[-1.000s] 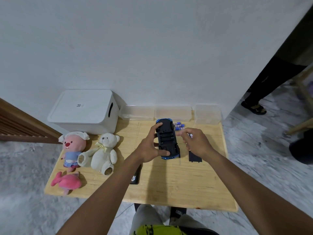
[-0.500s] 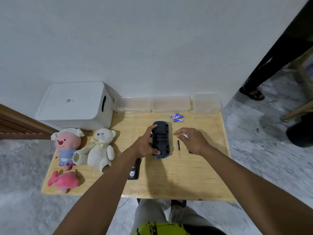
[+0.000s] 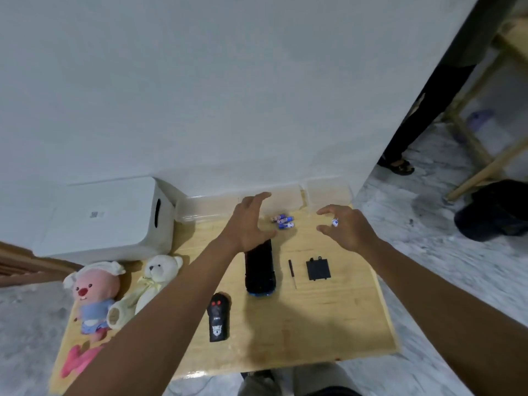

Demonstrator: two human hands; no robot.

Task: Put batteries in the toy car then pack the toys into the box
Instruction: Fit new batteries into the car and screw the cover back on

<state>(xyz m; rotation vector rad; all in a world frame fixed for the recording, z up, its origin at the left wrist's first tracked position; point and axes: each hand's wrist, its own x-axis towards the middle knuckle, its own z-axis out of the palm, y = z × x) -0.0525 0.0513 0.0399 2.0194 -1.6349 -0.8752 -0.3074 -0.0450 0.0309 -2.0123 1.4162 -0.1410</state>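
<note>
- the left hand (image 3: 248, 224) hangs over the far end of the toy car (image 3: 260, 270), fingers spread wide and curled, holding nothing; whether the palm touches the car cannot be told.
- the toy car lies belly-up on the wooden table (image 3: 328, 324), its dark underside showing and a blue edge at the near end, running from under the left hand back toward the person.
- the right hand (image 3: 347, 227) is raised to the right of the left hand, half open, with one small white-and-blue battery (image 3: 335, 222) pinched at the fingertips.
- the loose batteries (image 3: 283, 220) sit in a small cluster between the two hands, just beyond the left thumb.
- below the right hand lie a black battery cover (image 3: 318, 269) and, beside it toward the car, a thin screwdriver (image 3: 292, 273).
- a black remote (image 3: 218, 317) lies just beside the left forearm.
- to the left of the left arm are a white teddy bear (image 3: 155, 277), a pink plush (image 3: 93, 292) and a closed white box (image 3: 100, 221).
</note>
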